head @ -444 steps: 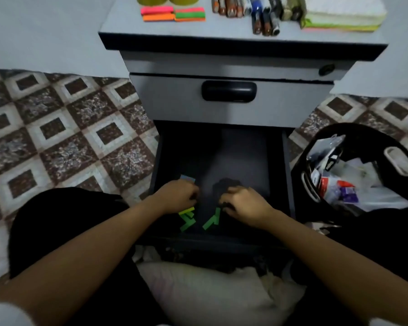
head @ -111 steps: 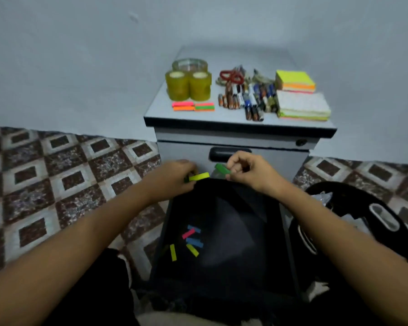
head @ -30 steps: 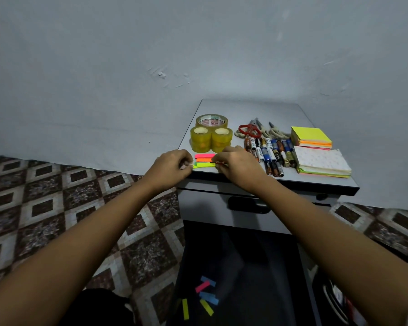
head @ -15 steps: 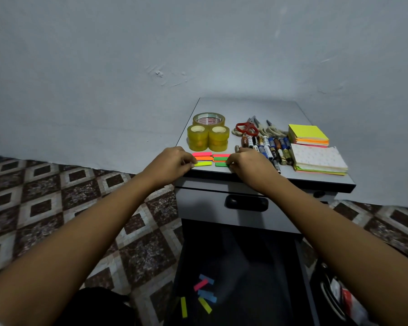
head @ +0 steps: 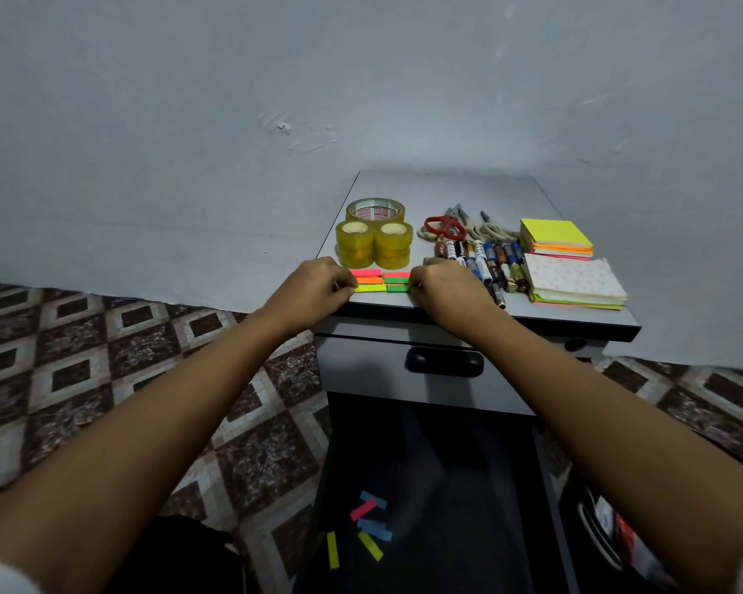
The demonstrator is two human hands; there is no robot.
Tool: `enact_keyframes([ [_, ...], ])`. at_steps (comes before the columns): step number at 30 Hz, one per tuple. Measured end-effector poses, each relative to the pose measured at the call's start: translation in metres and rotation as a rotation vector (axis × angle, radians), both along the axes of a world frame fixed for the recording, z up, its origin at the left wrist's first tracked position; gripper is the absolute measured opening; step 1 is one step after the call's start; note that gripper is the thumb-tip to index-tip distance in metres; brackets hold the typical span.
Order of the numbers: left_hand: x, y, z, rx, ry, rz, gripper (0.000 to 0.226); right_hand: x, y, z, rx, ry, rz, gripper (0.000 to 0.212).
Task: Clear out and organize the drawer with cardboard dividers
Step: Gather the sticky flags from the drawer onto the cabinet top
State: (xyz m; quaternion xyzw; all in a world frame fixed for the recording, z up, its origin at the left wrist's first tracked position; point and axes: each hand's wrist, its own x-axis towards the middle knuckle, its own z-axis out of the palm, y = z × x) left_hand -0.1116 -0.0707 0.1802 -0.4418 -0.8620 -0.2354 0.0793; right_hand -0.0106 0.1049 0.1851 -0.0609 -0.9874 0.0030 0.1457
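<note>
Your grey cabinet top (head: 447, 186) carries at its left a flat roll of clear tape (head: 376, 210) with two stacks of yellowish tape rolls (head: 354, 250) just in front of it, and at the front edge six neon sticky-flag strips (head: 367, 280) in two columns of three. Near the middle lie red-handled scissors (head: 445, 225) and a pale-handled pair (head: 490, 229), with a row of batteries and pens (head: 481, 261) in front of them. On your right, a yellow-topped block of sticky notes (head: 554, 237) sits behind a white dotted pad (head: 573, 280) lying on more neon notes.

Drawer (head: 447, 486) front beyond bottom edge; black container (head: 593, 529) (lower right) half offscreen
</note>
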Motion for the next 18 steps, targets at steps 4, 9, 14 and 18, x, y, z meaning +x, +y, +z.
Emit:
enact_keyframes([
  [4, 0.004, -0.003, -0.003, 0.085, -0.007, 0.034, 0.022, 0.009, -0.003, -0.001, -0.039, 0.06, 0.025, 0.026],
  [9, 0.031, -0.012, -0.02, 0.305, 0.024, -0.009, 0.018, 0.038, -0.013, -0.01, -0.187, 0.212, 0.111, 0.022],
  [14, 0.067, -0.023, -0.067, 0.299, -0.088, -0.059, 0.025, 0.07, -0.026, -0.041, -0.313, 0.235, 0.15, 0.02],
  [18, 0.09, -0.026, -0.121, 0.112, -0.253, -0.061, 0.022, 0.091, -0.036, -0.09, -0.423, 0.161, 0.14, 0.017],
])
